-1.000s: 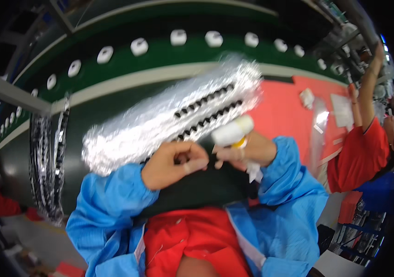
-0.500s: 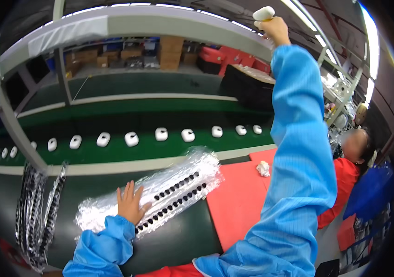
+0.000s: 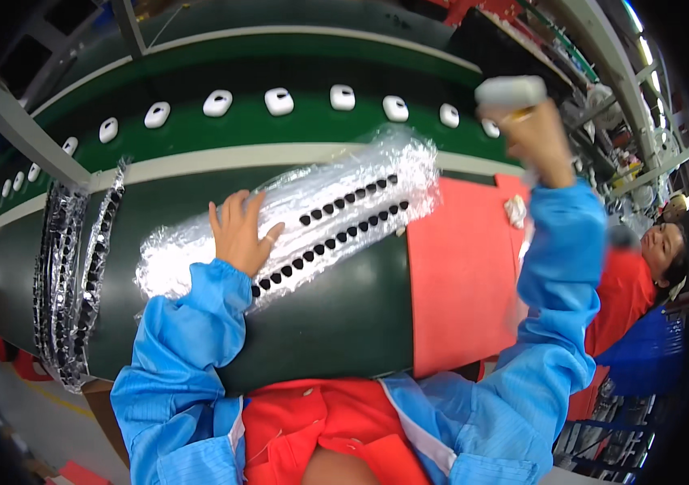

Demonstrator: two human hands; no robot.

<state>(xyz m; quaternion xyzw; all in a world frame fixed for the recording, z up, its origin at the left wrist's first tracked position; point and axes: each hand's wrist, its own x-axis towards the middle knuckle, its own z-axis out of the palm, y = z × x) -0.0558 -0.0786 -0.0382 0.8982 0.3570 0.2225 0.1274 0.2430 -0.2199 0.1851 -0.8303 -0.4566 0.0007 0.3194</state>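
Note:
My left hand (image 3: 239,232) lies flat, fingers spread, on a long clear plastic tray (image 3: 296,218) that holds two rows of small black parts. The tray rests on the dark green bench (image 3: 336,315). My right hand (image 3: 534,141) is raised above the bench's right side and grips a white cylindrical object (image 3: 510,89). Both arms wear blue sleeves.
A green conveyor belt (image 3: 280,129) behind the bench carries a row of white cases. A red mat (image 3: 461,275) covers the bench's right part, with a small crumpled white piece (image 3: 514,210) on it. More clear trays (image 3: 69,275) of black parts lie at left. Another person in red (image 3: 643,275) sits at right.
My right hand has come down from high overhead to just above the bench, still gripping the white object. My left hand stays on the tray.

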